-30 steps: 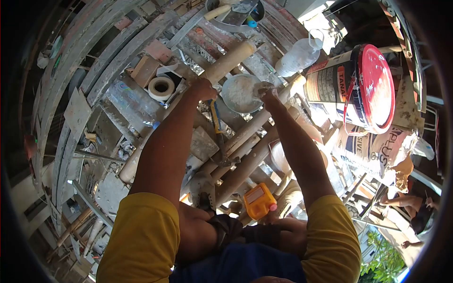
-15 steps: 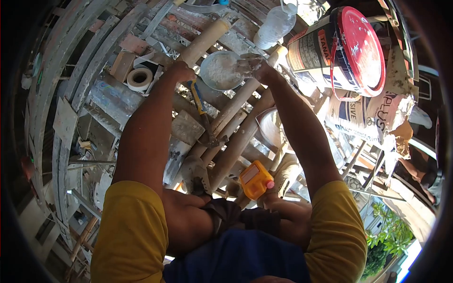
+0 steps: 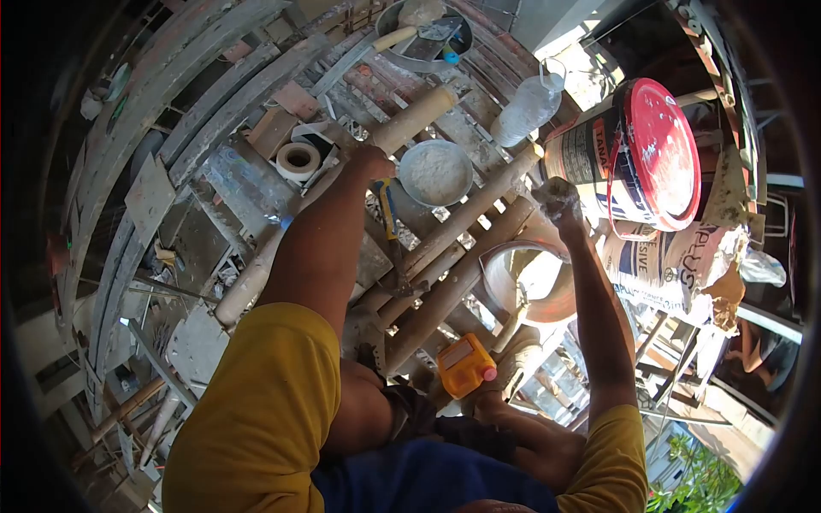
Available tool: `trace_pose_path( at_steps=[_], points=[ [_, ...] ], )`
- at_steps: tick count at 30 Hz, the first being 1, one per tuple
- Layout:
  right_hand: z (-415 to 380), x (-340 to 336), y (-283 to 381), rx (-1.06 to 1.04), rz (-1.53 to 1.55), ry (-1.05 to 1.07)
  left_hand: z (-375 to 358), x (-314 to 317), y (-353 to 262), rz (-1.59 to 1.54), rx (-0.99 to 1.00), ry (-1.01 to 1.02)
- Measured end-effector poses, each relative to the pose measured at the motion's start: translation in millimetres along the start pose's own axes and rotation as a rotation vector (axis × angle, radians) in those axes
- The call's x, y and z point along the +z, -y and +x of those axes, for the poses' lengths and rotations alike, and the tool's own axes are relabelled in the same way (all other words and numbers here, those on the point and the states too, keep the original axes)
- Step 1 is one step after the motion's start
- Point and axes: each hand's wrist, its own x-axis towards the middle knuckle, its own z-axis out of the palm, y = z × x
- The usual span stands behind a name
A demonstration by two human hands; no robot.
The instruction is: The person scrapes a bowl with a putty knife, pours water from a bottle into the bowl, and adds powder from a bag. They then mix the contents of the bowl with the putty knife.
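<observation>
My left hand (image 3: pixel 373 162) is closed on a thick bamboo pole (image 3: pixel 415 118), beside the blue-and-yellow handle of a hammer (image 3: pixel 388 212). Just to its right sits a round bowl (image 3: pixel 436 173) of whitish powder or paste. My right hand (image 3: pixel 560 201), coated in pale residue, is curled up near the lower side of a large bucket (image 3: pixel 590 150) with a red lid. What its fingers hold, if anything, is hidden. Below that hand stands a round, wide-mouthed container (image 3: pixel 496 286), bright inside.
A tape roll (image 3: pixel 298 161) lies at left. A clear plastic jug (image 3: pixel 528 111) stands beyond the bowl, and a basin (image 3: pixel 466 38) with tools is at the top. A printed sack (image 3: pixel 667 265) sits under the bucket. An orange bottle (image 3: pixel 464 366) is near my legs; gaps show between the poles.
My right hand has left the bowl and moved right, toward the bucket and round container. My left hand stays on the pole. The view has shifted, showing the basin at the top.
</observation>
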Motion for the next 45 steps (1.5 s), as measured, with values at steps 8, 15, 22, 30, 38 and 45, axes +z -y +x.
trace_pose_path(
  at_steps=[8,15,22,30,38,45],
  points=[
    [-11,-59,-4,-0.145,-1.207,0.213,0,5,-50,-0.583,-0.365,-0.231],
    [-10,-83,-16,-0.405,-1.161,0.401,-6,-16,-116,-0.587,-0.215,-0.540],
    [8,-70,-26,-0.687,-1.089,0.537,-28,-53,-139,-0.632,-0.175,-0.671],
    [23,-52,-6,-0.743,-1.006,0.555,-64,-69,-95,-0.794,-0.195,-0.620],
    [11,-90,3,-0.012,-0.825,0.259,-14,-21,-61,-0.600,-0.170,-0.500],
    [-44,-112,18,-0.200,-0.866,0.110,10,39,-44,-0.339,-0.145,-0.160]
  ],
)
